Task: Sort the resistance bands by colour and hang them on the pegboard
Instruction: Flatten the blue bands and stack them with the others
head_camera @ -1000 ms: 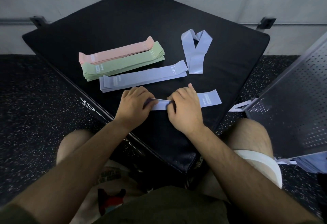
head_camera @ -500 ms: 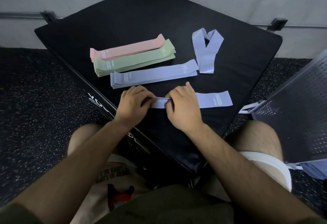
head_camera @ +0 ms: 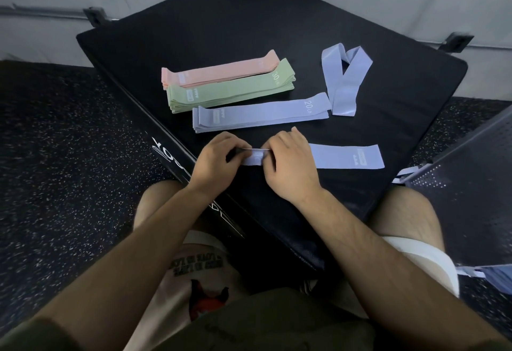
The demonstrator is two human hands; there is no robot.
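Black padding covers the box top (head_camera: 249,32) where the work goes on, with speckled rubber floor (head_camera: 69,156) around it and a pale wall behind. At the near edge of the pad, both hands hold one lilac band (head_camera: 346,156). The left hand (head_camera: 219,156) curls its fingers over the band's left end, and the right hand (head_camera: 291,168) pinches it just beside, knuckles up. Only a short strip of band shows between them. Its upper edge looks slightly lifted there, though how far the layers part cannot be told. The band's free length runs flat to the right of the grip, label up.

Just beyond the hands lies a stack of lilac bands (head_camera: 260,114), its top one marked 20 LB. Touching that stack's far side is a stack of green bands (head_camera: 230,93) marked 30 LB, and a stack of pink bands (head_camera: 221,72) lies against the green one farther out. Beyond the grip and to its right, a loose lilac band (head_camera: 343,84) lies twisted, its near end beside the lilac stack's right end. Well right of the hands, off the pad, stands the perforated pegboard (head_camera: 471,184).
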